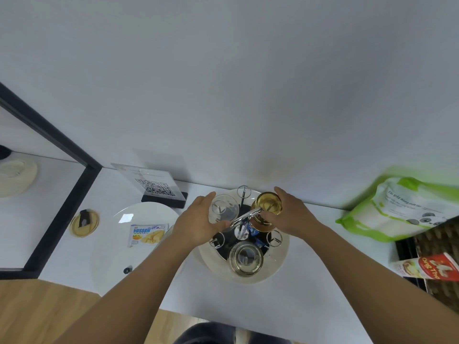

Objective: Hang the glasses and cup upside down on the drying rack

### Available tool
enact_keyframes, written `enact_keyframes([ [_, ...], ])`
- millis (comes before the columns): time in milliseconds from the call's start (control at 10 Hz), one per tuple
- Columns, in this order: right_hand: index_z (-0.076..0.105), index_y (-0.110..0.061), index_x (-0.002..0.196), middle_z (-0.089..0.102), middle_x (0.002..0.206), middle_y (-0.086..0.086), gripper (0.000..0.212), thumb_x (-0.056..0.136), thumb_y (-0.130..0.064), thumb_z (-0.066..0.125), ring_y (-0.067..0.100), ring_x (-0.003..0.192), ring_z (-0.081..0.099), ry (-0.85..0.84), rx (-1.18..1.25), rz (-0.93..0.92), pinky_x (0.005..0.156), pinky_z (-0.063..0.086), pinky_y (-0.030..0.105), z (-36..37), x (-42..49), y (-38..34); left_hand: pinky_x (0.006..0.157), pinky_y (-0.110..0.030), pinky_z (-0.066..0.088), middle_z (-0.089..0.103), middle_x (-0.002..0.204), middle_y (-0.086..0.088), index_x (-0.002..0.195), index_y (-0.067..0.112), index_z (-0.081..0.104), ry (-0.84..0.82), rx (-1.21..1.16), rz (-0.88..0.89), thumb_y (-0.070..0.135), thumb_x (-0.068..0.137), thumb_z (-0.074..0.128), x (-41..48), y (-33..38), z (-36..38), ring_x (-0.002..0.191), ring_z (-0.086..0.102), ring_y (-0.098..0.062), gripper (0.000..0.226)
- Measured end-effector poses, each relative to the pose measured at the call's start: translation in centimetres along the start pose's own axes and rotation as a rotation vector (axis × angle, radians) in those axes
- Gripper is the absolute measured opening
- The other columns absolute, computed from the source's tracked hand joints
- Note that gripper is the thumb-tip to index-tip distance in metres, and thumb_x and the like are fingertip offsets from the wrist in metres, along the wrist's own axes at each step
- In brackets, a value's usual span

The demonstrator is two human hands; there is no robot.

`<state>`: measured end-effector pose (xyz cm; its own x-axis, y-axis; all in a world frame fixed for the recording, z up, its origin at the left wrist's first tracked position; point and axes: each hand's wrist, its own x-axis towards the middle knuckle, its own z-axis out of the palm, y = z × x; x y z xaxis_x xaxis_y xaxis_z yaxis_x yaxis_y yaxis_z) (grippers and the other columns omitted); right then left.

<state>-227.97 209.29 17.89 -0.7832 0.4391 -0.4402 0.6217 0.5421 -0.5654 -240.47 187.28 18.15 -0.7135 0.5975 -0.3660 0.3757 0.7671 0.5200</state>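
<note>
Left grip (pixel 198 223) clamped on a clear glass (pixel 223 209), at 10 o'clock over the drying rack (pixel 244 228). Right grip (pixel 289 214) clamped on an amber cup (pixel 267 209), at 1 o'clock. Another glass (pixel 246 258) hangs at 6 o'clock.

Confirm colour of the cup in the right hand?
Amber-gold, translucent cup, held by the right hand; head view.

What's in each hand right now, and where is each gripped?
Left hand holds the clear glass by its side wall; right hand holds the amber cup by its side, over the drying rack.
</note>
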Motion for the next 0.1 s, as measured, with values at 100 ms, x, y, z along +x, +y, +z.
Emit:
enact_keyframes([
  [100,0.023,-0.02,0.152,0.04,0.151,0.009,0.088,0.083,-0.049,0.069,0.028,0.137,0.038,0.04,0.029,0.003,0.104,0.036,0.039,-0.69,-0.18,-0.1,0.095,-0.046,0.05,0.042,0.148,-0.002,0.151,0.028,0.025,0.029,-0.023,-0.012,0.062,0.077,0.067,0.39,-0.39,-0.27,0.117,0.059,-0.024,0.091],
])
